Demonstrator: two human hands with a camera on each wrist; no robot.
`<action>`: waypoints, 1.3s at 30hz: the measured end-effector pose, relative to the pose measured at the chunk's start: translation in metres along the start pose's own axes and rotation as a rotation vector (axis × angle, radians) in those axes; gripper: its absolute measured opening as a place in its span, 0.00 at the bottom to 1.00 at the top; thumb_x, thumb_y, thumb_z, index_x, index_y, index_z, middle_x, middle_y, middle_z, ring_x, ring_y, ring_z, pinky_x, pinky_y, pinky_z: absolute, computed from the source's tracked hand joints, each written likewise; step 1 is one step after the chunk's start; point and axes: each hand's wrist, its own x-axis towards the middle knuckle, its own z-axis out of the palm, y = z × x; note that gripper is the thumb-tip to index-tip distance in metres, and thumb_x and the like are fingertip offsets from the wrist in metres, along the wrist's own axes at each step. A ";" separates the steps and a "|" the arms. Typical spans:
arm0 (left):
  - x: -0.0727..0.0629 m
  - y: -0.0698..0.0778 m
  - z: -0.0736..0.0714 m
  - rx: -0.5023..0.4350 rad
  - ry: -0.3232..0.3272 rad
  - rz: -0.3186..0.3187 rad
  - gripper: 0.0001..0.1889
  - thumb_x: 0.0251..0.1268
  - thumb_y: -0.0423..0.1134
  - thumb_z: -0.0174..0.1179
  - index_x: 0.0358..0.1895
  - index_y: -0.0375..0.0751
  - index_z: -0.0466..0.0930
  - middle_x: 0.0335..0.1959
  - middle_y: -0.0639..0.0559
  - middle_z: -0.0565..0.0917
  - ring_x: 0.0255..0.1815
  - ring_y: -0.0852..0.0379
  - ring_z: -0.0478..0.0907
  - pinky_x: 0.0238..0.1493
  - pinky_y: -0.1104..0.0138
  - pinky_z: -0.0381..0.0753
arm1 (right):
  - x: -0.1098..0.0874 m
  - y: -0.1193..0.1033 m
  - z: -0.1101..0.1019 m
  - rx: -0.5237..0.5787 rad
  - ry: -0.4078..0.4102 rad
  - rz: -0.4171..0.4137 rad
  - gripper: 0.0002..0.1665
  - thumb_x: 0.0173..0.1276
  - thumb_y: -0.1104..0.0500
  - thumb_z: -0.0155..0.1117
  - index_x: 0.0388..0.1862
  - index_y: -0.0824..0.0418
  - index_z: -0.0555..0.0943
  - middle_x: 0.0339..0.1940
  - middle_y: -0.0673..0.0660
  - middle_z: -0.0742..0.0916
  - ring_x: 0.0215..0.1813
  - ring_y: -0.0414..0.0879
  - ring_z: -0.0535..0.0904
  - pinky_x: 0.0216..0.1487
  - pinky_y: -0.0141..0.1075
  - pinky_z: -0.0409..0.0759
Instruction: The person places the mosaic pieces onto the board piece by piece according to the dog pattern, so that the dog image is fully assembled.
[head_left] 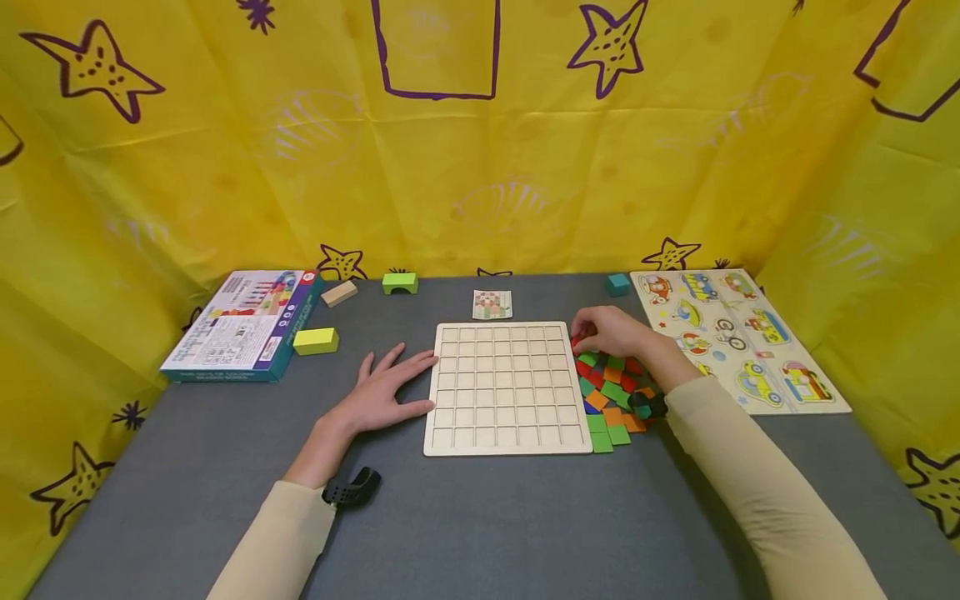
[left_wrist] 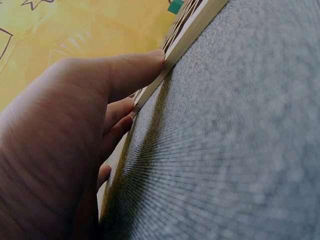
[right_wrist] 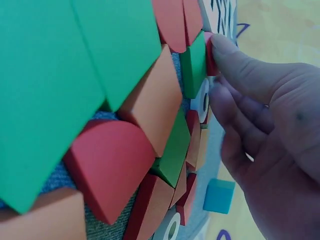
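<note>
A pale wooden board (head_left: 508, 388) with a grid of square recesses lies flat on the table. My left hand (head_left: 386, 393) rests at its left edge, fingers spread, and in the left wrist view the thumb (left_wrist: 135, 70) touches the board's side (left_wrist: 187, 37). Beyond the board's right edge, my right hand (head_left: 611, 331) pinches a red tile (right_wrist: 210, 56) between thumb and fingers, at the far end of a pile of tiles. The pile holds green tiles (head_left: 600, 442), orange tiles (head_left: 633, 423) and red quarter-round tiles (right_wrist: 112, 162).
A small patterned card (head_left: 492, 304) lies behind the board. At left are a boxed set (head_left: 240, 325), a yellow block (head_left: 316, 341), a plain wooden block (head_left: 340, 293) and a green arch block (head_left: 400, 283). A teal cube (head_left: 618, 285) and picture puzzle board (head_left: 708, 358) lie at right.
</note>
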 end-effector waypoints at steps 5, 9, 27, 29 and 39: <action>-0.001 0.000 0.000 0.003 -0.003 -0.006 0.42 0.65 0.65 0.60 0.79 0.54 0.62 0.79 0.54 0.61 0.81 0.37 0.42 0.68 0.31 0.28 | 0.000 -0.003 -0.005 0.068 0.026 0.020 0.05 0.69 0.63 0.70 0.41 0.62 0.82 0.35 0.54 0.85 0.38 0.50 0.77 0.45 0.44 0.77; 0.000 0.001 0.001 0.011 -0.014 -0.001 0.43 0.65 0.66 0.60 0.80 0.55 0.60 0.79 0.55 0.60 0.81 0.37 0.41 0.68 0.32 0.27 | 0.006 -0.005 -0.006 0.110 0.054 0.007 0.05 0.70 0.63 0.69 0.43 0.62 0.83 0.36 0.54 0.85 0.39 0.51 0.77 0.46 0.45 0.76; 0.000 0.007 0.000 0.009 0.008 0.038 0.44 0.62 0.65 0.64 0.78 0.53 0.64 0.79 0.55 0.61 0.80 0.34 0.42 0.67 0.30 0.27 | 0.061 -0.056 0.030 0.248 0.080 -0.063 0.06 0.73 0.63 0.65 0.46 0.63 0.84 0.41 0.56 0.85 0.42 0.52 0.80 0.44 0.42 0.78; 0.000 0.007 0.000 0.007 0.005 0.033 0.44 0.61 0.66 0.64 0.78 0.53 0.64 0.79 0.55 0.61 0.80 0.35 0.41 0.68 0.30 0.27 | 0.068 -0.064 0.033 0.258 0.082 -0.068 0.05 0.73 0.63 0.66 0.45 0.63 0.83 0.41 0.56 0.85 0.41 0.52 0.80 0.43 0.41 0.77; -0.002 0.008 0.001 -0.005 -0.004 0.020 0.43 0.61 0.67 0.64 0.78 0.54 0.65 0.79 0.55 0.61 0.80 0.34 0.41 0.67 0.30 0.27 | 0.099 -0.092 0.056 0.185 0.071 -0.136 0.03 0.71 0.62 0.68 0.42 0.60 0.84 0.38 0.53 0.85 0.39 0.48 0.80 0.45 0.38 0.77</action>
